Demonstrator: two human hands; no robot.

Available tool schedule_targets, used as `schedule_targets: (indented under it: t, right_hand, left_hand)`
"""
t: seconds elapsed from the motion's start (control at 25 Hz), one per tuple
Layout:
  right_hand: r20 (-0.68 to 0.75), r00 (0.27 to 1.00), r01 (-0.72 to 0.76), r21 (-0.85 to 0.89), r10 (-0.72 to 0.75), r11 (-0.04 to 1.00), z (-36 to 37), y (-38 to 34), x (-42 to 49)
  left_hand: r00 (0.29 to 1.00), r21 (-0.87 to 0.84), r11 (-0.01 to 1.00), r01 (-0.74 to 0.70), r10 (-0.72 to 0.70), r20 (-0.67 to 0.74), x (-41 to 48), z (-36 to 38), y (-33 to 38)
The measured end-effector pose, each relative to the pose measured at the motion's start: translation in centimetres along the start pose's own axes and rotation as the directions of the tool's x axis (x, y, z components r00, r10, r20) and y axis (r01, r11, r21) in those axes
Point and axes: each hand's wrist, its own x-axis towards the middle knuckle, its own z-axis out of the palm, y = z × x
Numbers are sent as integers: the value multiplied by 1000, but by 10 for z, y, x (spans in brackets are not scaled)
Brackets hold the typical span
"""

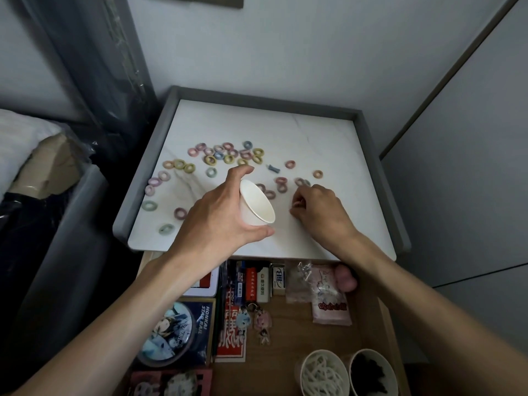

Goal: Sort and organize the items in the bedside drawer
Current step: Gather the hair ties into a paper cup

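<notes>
- Ties (228, 155) lie scattered across the tabletop (314, 132), mid-frame, above the open drawer (288, 338).
- Left hand (217, 215) grips a tilted cup (255, 204) at centre.
- Right hand (320, 212) curls its fingers onto the top beside it; whether they pinch a tie cannot be told.
- Likely step: gathering ties into the cup; next, a tie must reach its mouth.

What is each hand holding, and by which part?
Left hand grips the cup round its side wall. Right hand curls its fingers against the tabletop; whether they pinch anything cannot be told.
</notes>
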Motion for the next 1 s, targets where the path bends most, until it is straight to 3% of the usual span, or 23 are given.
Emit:
schedule_targets:
  t: [0.08,0.16,0.24,0.36,0.4,0.48,0.52,0.6,0.68,0.72,0.8,0.88,1.0]
  right_hand:
    - [10,999,33,-75,-32,997,0,0,3]
    - [21,999,43,-28,-42,999,-5,-2,3]
    - [-35,998,53,205,-47,977,-18,-9,1]
    - [-85,985,174,562,-153,809,-45,-32,-10]
    - [-25,969,217,572,-247,791,-50,-41,-15]
    - [113,901,334,434,-418,837,-50,-52,-24]
    - [137,890,356,389,-435,850,-48,-53,-25]
    - [32,927,322,442,-373,837,-50,-44,-15]
    - [-126,974,226,418,-190,880,-54,-22,3]
    - [-142,986,130,326,-87,937,-54,-8,13]
    - [4,997,-71,141,71,987,-45,21,28]
    - [118,987,-120,87,109,989,-28,38,33]
    - [15,1000,7,178,-10,984,-11,41,34]
  left_hand:
    - [1000,3,1000,-5,5,6,0,-1,0]
    - [1000,15,1000,0,0,-2,-1,0,0]
    - [1000,30,1000,7,-7,0,-2,1,1]
    - [1000,33,999,6,-6,-4,-1,2,2]
    - [1000,16,1000,4,-4,-3,-1,3,2]
    - [1000,-26,1000,-4,4,6,-1,5,3]
    - [1000,-29,1000,-4,5,8,-1,6,3]
    - [1000,-1,1000,2,-2,1,-1,5,2]
    - [1000,24,1000,14,-14,-6,-1,3,1]
    - [1000,27,999,20,-19,-5,-1,2,1]
    - [1000,30,999,22,-22,4,-1,2,1]
    - [1000,31,999,20,-21,11,-1,1,1]
    - [1000,34,999,26,-26,-3,1,0,2]
